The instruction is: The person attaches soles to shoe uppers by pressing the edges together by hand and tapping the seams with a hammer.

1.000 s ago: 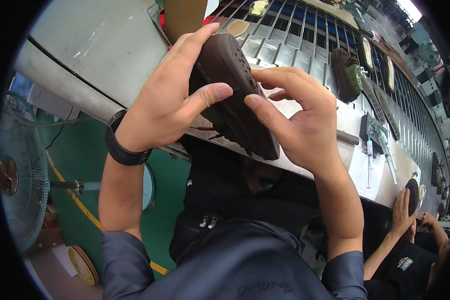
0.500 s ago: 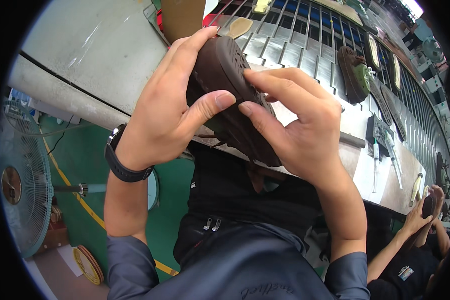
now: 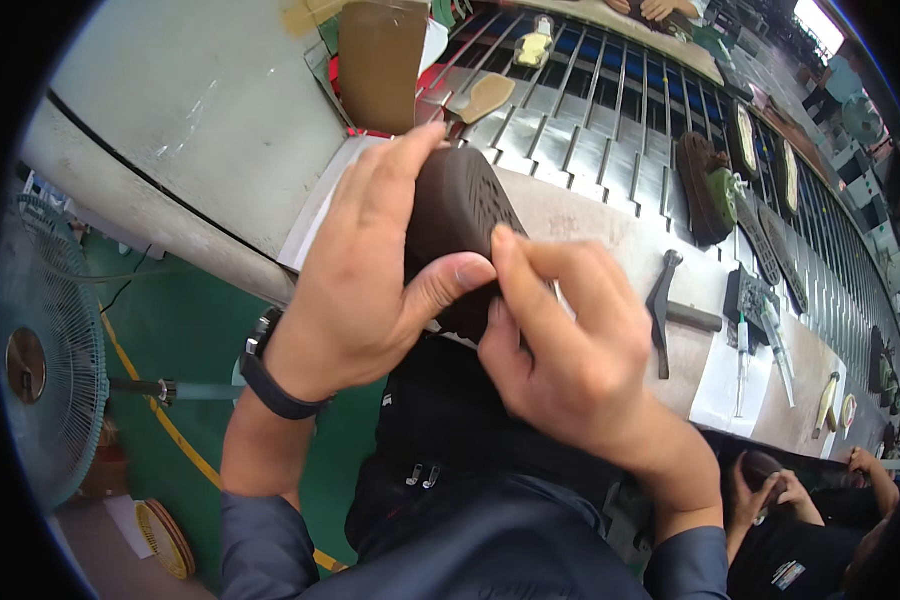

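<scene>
Head view: At far left, a round pale-blue wire-caged fan [image 3: 40, 345] stands over a green floor [image 3: 185, 350]. To its right, the person's left-hand grip [image 3: 355, 275], a black-strapped watch [image 3: 280, 385] at the wrist, wraps around a dark brown shoe with a treaded sole [image 3: 440, 205], held up by the near edge of the pale, scuffed surface [image 3: 570, 215], sole facing right. The right-hand grip [image 3: 580, 345] is narrow, a fingertip touching the sole's edge; whether it pinches anything cannot be told. Farther right come a dark hammer-shaped tool [image 3: 660, 310], a brown-and-green shoe [image 3: 702, 195] and two slim clear syringes [image 3: 743, 365], near a co-worker's hands [image 3: 796, 496] holding a dark, rounded object [image 3: 758, 467].
</scene>
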The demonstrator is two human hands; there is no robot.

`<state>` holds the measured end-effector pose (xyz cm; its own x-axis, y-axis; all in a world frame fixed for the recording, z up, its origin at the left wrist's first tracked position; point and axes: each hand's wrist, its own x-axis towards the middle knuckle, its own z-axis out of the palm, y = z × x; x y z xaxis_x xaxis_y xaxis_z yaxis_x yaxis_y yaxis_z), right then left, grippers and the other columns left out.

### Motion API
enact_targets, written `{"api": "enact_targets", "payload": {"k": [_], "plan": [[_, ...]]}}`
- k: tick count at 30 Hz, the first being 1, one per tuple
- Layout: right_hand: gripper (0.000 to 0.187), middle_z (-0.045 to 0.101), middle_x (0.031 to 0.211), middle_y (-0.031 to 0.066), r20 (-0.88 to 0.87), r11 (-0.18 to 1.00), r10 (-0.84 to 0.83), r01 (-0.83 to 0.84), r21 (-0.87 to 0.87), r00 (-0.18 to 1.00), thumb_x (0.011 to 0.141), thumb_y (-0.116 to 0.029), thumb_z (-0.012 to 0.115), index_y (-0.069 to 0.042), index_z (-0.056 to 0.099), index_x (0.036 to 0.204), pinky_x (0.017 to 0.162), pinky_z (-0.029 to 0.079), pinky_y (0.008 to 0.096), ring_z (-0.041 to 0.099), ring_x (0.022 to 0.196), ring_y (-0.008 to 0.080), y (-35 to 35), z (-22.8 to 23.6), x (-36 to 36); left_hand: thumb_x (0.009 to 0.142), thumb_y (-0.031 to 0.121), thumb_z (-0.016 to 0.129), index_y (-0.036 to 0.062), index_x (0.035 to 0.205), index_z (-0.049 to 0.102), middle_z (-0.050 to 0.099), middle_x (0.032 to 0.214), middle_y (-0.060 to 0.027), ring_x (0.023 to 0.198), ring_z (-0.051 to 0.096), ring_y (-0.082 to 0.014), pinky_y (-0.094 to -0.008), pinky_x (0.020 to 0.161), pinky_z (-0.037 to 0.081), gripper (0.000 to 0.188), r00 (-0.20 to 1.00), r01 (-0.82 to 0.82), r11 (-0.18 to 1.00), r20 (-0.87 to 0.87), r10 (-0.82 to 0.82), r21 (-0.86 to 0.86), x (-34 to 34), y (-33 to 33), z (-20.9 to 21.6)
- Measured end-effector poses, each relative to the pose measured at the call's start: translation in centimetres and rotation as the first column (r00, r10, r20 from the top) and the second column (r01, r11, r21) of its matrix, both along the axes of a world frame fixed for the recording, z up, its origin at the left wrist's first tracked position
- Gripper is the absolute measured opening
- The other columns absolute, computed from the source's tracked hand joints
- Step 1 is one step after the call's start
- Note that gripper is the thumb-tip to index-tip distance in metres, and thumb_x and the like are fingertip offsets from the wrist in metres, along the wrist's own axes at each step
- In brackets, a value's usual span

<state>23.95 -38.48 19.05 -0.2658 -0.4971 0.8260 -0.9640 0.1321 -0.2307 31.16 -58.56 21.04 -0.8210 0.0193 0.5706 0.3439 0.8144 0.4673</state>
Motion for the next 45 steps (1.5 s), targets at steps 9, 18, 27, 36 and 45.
{"api": "enact_targets", "payload": {"k": [9, 18, 27, 36, 45], "plan": [[0.051, 0.072, 0.111, 0.0201, 0.282, 0.993, 0.088, -0.061, -0.104, 0.955, 0.073, 0.005, 0.08, 0.005, 0.075, 0.124, 0.08, 0.061, 0.0374, 0.073, 0.092, 0.0327, 2.4, 0.9, 1.7, 0.093, 0.03, 0.076, -0.0067, 0.144, 0.057, 0.066, 0.138, -0.0211, 0.127, 0.062, -0.0305, -0.0409, 0.11, 0.048, 0.065, 0.988, 0.127, 0.971, -0.112, -0.106, 0.204, 1.8, 1.1, 0.1], [0.06, 0.071, 0.116, 0.0172, 0.352, 0.989, 0.137, -0.147, 0.0, 0.926, 0.071, -0.006, 0.095, 0.003, 0.075, 0.127, 0.081, 0.059, 0.0384, 0.07, 0.097, 0.0316, 2.6, 2.8, 4.3, 0.099, 0.043, 0.07, 0.0013, 0.137, 0.061, 0.063, 0.139, -0.0233, 0.123, 0.059, -0.0402, -0.0537, 0.111, 0.045, 0.057, 0.952, 0.176, 0.98, -0.267, -0.147, 0.089, 6.0, 1.9, -1.1], [0.052, 0.069, 0.1, 0.0134, 0.298, 0.984, 0.177, -0.168, -0.056, 0.938, 0.065, -0.005, 0.096, 0.002, 0.074, 0.112, 0.071, 0.055, 0.0388, 0.068, 0.084, 0.0296, 2.2, 2.7, 6.1, 0.104, 0.054, 0.064, 0.0046, 0.14, 0.062, 0.06, 0.144, -0.0251, 0.131, 0.056, -0.0447, -0.0565, 0.115, 0.043, 0.06, 0.966, 0.072, 0.995, -0.254, -0.052, 0.071, 9.1, 2.5, -1.8], [0.035, 0.068, 0.089, 0.0117, 0.356, 0.943, 0.293, -0.33, 0.048, 0.887, 0.084, -0.021, 0.093, -0.001, 0.068, 0.096, 0.068, 0.051, 0.0342, 0.064, 0.077, 0.0236, 2.1, 4.4, 2.8, 0.111, 0.061, 0.044, 0.0053, 0.143, 0.055, 0.059, 0.146, -0.0261, 0.134, 0.057, -0.0495, -0.0602, 0.115, 0.047, 0.066, 0.952, 0.014, 0.996, -0.304, -0.042, -0.091, 7.6, 2.0, -1.2], [0.038, 0.066, 0.086, 0.0115, 0.274, 0.939, 0.341, -0.315, -0.134, 0.899, 0.074, -0.016, 0.097, -0.002, 0.07, 0.098, 0.06, 0.053, 0.0352, 0.065, 0.074, 0.0255, 1.5, 2.7, 2.6, 0.114, 0.042, 0.053, 0.0014, 0.132, 0.062, 0.067, 0.131, -0.0206, 0.12, 0.063, -0.0413, -0.0512, 0.104, 0.056, 0.045, 0.924, 0.068, 0.989, -0.367, -0.111, -0.129, 6.5, 2.3, -0.3]]}}
